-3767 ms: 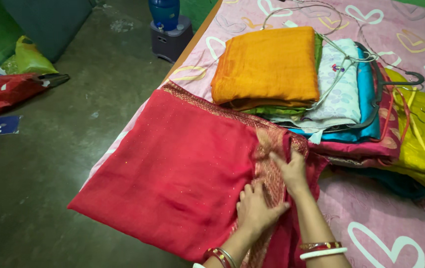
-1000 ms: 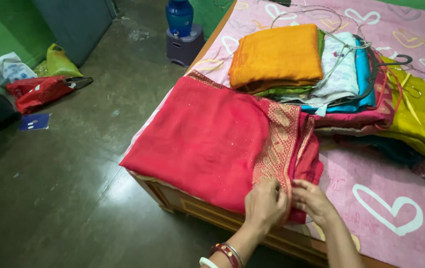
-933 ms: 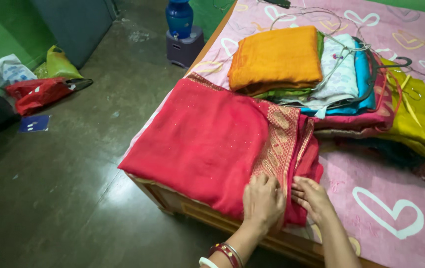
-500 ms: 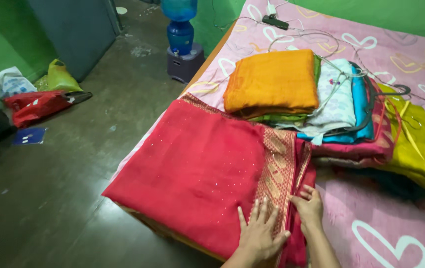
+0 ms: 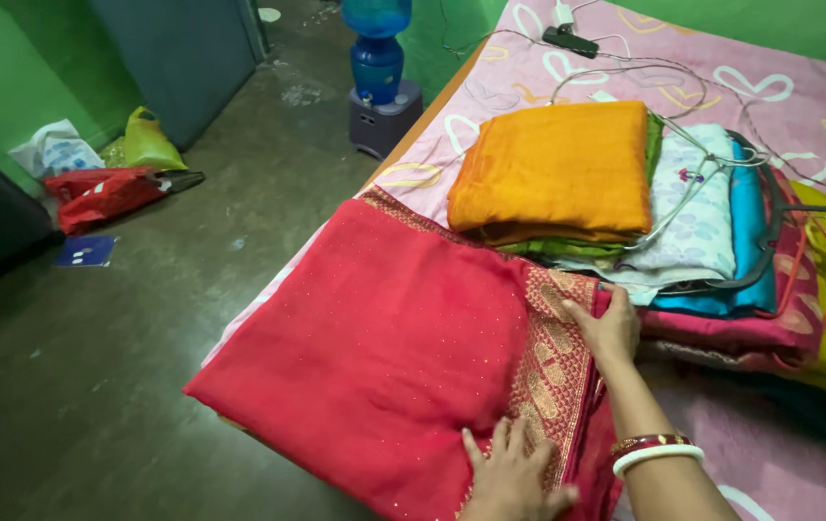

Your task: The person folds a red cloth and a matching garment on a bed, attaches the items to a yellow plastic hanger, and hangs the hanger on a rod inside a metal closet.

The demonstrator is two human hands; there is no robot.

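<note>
— What has changed?
— The right hand [image 5: 609, 328] has slid up the gold border of the folded red sequinned cloth [image 5: 374, 347], lying mid-frame on the bed.
— Hands?
— Both flat, fingers spread; left hand [image 5: 514, 475] presses the lower edge.

Even, fairly bright indoor light leaves saturated colours and soft shadows, a dull sheen on the floor [image 5: 143, 318] toward 9 o'clock, slight softness overall, and mild wide-angle stretching at the edges.

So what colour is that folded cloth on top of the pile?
Orange, plain with no pattern: the folded cloth tops the pile, seen in the head view.
</note>
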